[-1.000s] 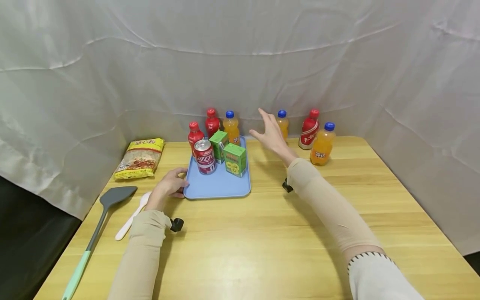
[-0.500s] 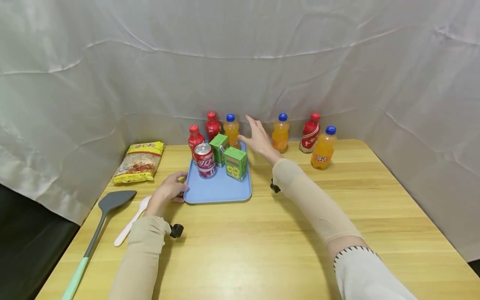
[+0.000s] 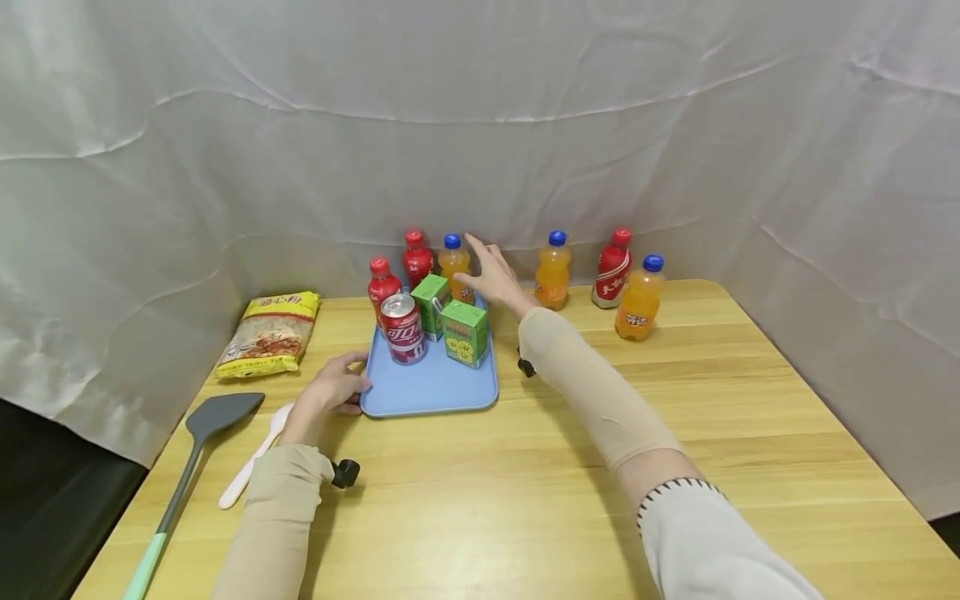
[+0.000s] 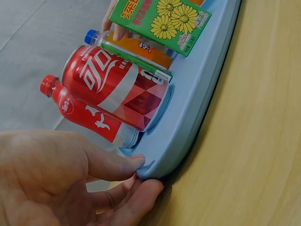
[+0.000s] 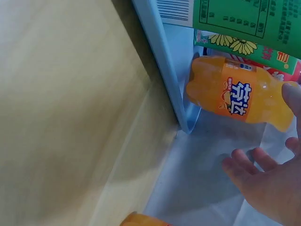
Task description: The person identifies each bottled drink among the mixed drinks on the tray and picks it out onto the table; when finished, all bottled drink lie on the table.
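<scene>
A blue tray (image 3: 427,396) lies on the wooden table. It carries a red soda can (image 4: 117,84), two green drink cartons (image 3: 465,335), two red bottles (image 3: 383,289) and an orange soda bottle (image 5: 235,92) with a blue cap. My left hand (image 3: 333,387) pinches the tray's near left rim; the left wrist view shows the thumb on top and fingers below. Beside the orange bottle at the tray's back right, my right hand (image 3: 493,277) reaches with fingers spread. In the right wrist view its thumb is at the bottle's upper end, the other fingers apart from it.
Right of the tray stand two more orange soda bottles (image 3: 552,282) and a red bottle (image 3: 612,271). On the left lie a yellow food packet (image 3: 270,335), a grey spatula (image 3: 219,414) with a mint handle and a white spoon (image 3: 253,458). A grey curtain (image 3: 450,167) hangs behind.
My right hand has moved left, from in front of a loose orange bottle to the one on the tray. My left hand has stayed at the tray's rim.
</scene>
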`<state>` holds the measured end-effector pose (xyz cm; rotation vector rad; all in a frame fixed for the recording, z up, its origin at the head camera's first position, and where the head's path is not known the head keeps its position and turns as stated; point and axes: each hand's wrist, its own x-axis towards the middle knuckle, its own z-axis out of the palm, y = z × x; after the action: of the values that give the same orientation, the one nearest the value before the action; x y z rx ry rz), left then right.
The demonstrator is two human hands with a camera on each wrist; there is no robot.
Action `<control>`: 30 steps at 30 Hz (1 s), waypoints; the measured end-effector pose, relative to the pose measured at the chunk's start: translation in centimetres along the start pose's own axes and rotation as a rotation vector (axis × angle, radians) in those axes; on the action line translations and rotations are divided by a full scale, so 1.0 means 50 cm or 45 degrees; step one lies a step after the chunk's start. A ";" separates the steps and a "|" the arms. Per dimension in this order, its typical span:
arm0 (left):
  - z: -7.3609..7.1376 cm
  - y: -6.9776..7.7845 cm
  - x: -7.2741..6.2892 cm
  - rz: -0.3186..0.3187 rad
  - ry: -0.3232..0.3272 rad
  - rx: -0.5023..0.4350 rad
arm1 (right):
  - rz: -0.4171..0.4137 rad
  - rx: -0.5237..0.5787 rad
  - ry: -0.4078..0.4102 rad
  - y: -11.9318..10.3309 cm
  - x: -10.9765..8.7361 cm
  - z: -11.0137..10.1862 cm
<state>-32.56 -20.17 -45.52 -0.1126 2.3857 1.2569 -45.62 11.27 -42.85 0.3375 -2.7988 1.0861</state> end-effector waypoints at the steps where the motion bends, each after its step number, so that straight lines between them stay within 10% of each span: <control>1: 0.000 0.000 -0.001 -0.002 0.000 -0.001 | 0.003 -0.006 -0.007 -0.001 0.002 0.002; 16: -0.003 -0.007 0.005 -0.014 0.013 -0.021 | 0.053 -0.134 0.101 -0.021 0.026 0.030; 30: -0.005 -0.005 0.002 -0.004 0.000 -0.041 | -0.033 0.091 0.219 -0.023 -0.006 -0.018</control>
<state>-32.67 -20.52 -45.65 -0.1261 2.3652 1.2940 -45.01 11.12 -41.50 0.2720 -2.6039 1.1524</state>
